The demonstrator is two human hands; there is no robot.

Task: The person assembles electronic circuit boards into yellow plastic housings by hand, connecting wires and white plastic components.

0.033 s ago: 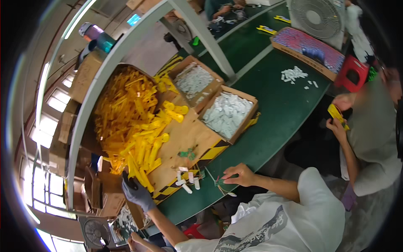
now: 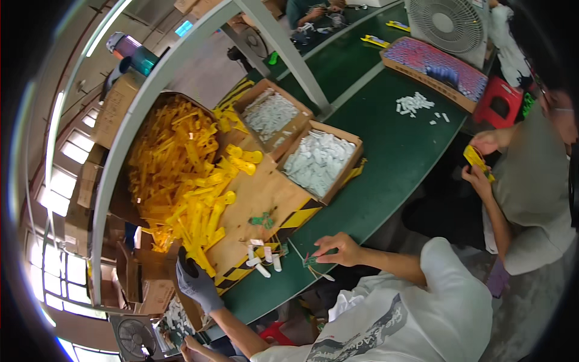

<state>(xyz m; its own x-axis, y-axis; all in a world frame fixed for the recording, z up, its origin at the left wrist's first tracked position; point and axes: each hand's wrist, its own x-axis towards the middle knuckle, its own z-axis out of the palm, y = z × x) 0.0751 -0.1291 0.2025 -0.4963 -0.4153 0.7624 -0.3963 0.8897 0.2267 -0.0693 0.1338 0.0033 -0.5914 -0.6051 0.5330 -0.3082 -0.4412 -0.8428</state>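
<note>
My right hand [image 2: 338, 248] pinches a small green board with thin wires [image 2: 310, 261], fingertips nearly together. My left hand [image 2: 198, 286], in a grey glove, is half curled by the big heap of long yellow plastic pieces [image 2: 172, 169]; I can't tell if it grips one. Small white blocks [image 2: 259, 264] lie between my hands. My board sits outside any yellow piece, so I think it's only part done. Lots look left: past my hands, an open brown cardboard box [image 2: 345, 177] is full of flat white pieces [image 2: 318, 158].

The grey-gloved left hand [image 2: 195, 280] reaches out, forearm [image 2: 238, 330] extended. The bare right hand [image 2: 339, 248] pinches with its fingertips [image 2: 318, 256].
</note>
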